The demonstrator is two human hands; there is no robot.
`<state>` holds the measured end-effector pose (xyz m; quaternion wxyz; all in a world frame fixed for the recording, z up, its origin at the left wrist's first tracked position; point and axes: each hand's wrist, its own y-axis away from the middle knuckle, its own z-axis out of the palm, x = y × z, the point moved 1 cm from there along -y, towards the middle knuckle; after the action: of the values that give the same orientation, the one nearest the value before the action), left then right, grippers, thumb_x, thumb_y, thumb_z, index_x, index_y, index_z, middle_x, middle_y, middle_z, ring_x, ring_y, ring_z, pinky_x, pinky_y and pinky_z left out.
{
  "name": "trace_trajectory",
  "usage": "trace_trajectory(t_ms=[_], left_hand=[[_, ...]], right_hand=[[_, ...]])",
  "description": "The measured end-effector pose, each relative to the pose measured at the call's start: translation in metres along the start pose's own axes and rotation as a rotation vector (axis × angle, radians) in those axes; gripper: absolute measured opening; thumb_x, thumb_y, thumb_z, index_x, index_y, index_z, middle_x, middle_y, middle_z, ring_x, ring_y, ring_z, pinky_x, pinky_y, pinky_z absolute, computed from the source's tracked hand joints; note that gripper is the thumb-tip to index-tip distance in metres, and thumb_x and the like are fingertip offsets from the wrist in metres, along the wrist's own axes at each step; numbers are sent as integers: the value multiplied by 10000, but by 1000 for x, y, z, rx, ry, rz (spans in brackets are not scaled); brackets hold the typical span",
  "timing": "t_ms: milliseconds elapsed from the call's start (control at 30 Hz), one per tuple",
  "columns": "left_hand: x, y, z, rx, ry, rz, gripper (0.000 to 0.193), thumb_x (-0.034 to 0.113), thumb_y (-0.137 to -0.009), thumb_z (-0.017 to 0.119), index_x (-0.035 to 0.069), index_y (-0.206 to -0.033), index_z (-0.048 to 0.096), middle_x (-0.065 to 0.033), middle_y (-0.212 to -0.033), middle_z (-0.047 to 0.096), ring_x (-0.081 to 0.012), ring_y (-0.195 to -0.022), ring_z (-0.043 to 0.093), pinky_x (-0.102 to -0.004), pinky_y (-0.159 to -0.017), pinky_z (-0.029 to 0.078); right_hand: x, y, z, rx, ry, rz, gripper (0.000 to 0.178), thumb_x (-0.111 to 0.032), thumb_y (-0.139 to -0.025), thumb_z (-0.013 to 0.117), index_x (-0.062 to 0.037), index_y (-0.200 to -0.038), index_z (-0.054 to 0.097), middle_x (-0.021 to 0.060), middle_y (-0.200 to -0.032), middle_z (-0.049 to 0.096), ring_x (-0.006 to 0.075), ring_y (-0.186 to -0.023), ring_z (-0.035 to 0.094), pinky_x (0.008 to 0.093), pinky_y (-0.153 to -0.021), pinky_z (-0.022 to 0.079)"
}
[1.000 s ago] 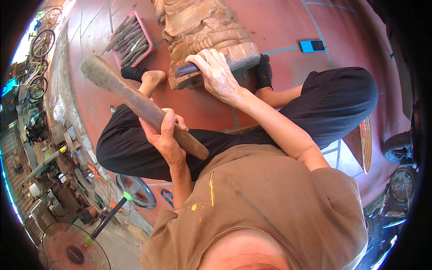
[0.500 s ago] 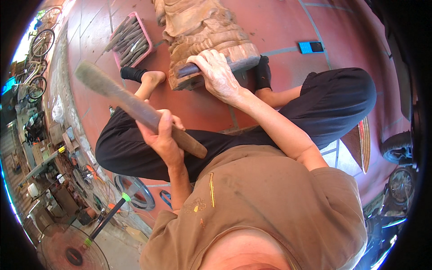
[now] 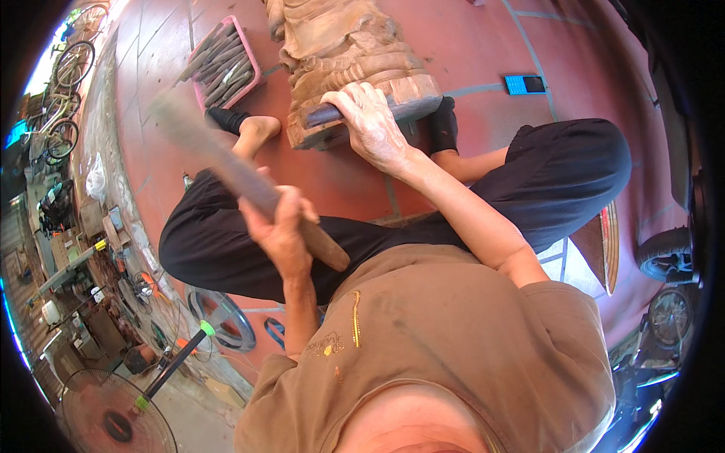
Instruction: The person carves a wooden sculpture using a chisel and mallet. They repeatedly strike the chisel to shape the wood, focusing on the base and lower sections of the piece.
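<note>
Wooden club (image 3: pixel 255 183) blurred at far end, carving (image 3: pixel 343 53) cropped above, fan (image 3: pixel 117 426) cropped below

The left hand (image 3: pixel 283 230) grips a blurred wooden mallet (image 3: pixel 243 175); the right hand (image 3: pixel 374 134) holds a dark bar (image 3: pixel 323 115) at the near end of a wood carving (image 3: pixel 343 41). A pink basket (image 3: pixel 255 69) of slender rods (image 3: pixel 223 66) and a keypad phone (image 3: pixel 524 84) flank the carving.

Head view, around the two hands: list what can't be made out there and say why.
- Wooden mallet, head view: its broad end is blurred.
- Left hand, head view: the mallet hides part of its fingers.
- Dark rod, head view: its other end is hidden by the right hand.
- Wood carving, head view: far end cut off by the top edge.
</note>
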<state>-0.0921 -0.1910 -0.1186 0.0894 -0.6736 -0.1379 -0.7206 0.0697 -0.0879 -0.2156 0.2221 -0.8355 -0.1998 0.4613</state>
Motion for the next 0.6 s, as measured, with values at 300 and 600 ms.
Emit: trace_trajectory(t_ms=[300, 600], left_hand=[[3, -6, -6, -99, 4, -112, 442, 95, -924, 707, 18, -1311, 508, -40, -851, 588, -117, -576, 573, -249, -522, 474], [-2, 0, -7, -256, -124, -293, 345, 93, -909, 734, 19, -1186, 541, -35, -844, 591, -111, -606, 579, -247, -539, 478]], right_hand=[[-1, 1, 0, -26, 38, -8, 474, 33, -765, 620, -86, -1223, 593, 117, -1046, 551, 342, -1001, 534, 443, -858, 419], [2, 1, 1, -42, 45, -16, 515, 53, -743, 611, -89, -1237, 583, 120, -1071, 559, 349, -1012, 534, 445, -861, 423]])
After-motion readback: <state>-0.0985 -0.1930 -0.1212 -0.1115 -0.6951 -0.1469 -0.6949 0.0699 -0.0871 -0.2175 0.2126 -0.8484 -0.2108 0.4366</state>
